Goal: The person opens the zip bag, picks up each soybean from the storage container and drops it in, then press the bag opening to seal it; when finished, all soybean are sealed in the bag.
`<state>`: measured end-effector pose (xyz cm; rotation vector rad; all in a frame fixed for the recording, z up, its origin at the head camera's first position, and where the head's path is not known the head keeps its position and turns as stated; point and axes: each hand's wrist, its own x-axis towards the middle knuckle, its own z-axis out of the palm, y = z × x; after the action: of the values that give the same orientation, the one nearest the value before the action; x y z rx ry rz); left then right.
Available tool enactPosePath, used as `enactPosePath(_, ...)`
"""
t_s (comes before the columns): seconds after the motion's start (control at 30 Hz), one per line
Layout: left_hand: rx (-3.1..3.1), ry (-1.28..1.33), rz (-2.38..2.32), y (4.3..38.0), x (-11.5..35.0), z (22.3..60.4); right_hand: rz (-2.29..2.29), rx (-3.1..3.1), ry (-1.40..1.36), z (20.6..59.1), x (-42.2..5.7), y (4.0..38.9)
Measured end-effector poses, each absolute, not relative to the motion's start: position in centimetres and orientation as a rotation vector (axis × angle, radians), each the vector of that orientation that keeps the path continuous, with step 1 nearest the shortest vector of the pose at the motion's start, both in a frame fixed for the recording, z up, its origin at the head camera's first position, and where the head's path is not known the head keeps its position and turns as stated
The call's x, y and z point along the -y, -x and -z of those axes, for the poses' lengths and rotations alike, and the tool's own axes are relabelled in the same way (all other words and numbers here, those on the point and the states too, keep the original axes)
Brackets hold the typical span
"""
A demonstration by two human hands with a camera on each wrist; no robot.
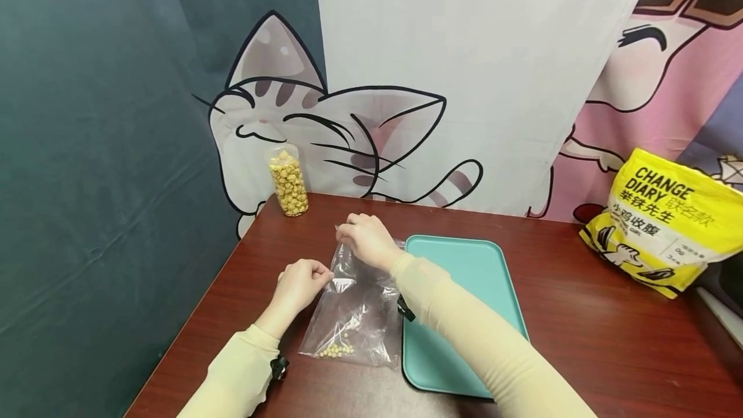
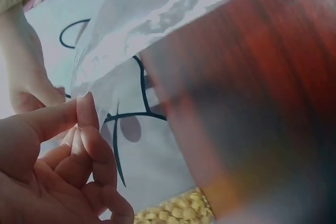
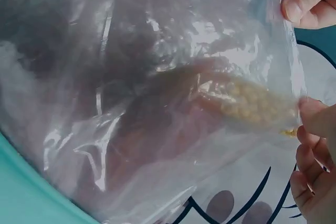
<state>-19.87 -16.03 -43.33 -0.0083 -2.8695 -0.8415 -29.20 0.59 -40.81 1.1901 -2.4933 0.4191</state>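
Observation:
A clear plastic bag (image 1: 371,315) is held spread above the table in the head view, with several small pale yellow balls (image 1: 336,350) inside its near left corner. My left hand (image 1: 298,286) pinches the bag's left edge between thumb and index finger. The left wrist view has this hand (image 2: 68,156) close up, its other fingers loosely curled. At the far end of the bag, my right hand (image 1: 368,240) pinches the edge near the opening. In the right wrist view, that hand (image 3: 320,150) grips the film from the side.
A teal tray (image 1: 505,276) lies right of the bag, partly under the right forearm. A clear jar of yellow popcorn-like pieces (image 1: 290,189) stands at the table's back left corner. On the right rests a yellow printed snack bag (image 1: 662,218). A cartoon-printed cloth (image 1: 493,82) hangs behind.

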Motion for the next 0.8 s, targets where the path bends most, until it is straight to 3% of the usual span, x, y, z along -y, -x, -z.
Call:
enactPosePath(0.43, 3.072, -0.12, 0.807, 21.9, 17.5, 45.2, -0.91, 2.579, -0.854, 41.3, -8.2, 28.3)
enactPosePath(0.8, 3.022, 0.191, 0.688, 21.6, 17.1, 43.3, -1.076, 2.581, -0.565, 41.6, -15.7, 25.9)
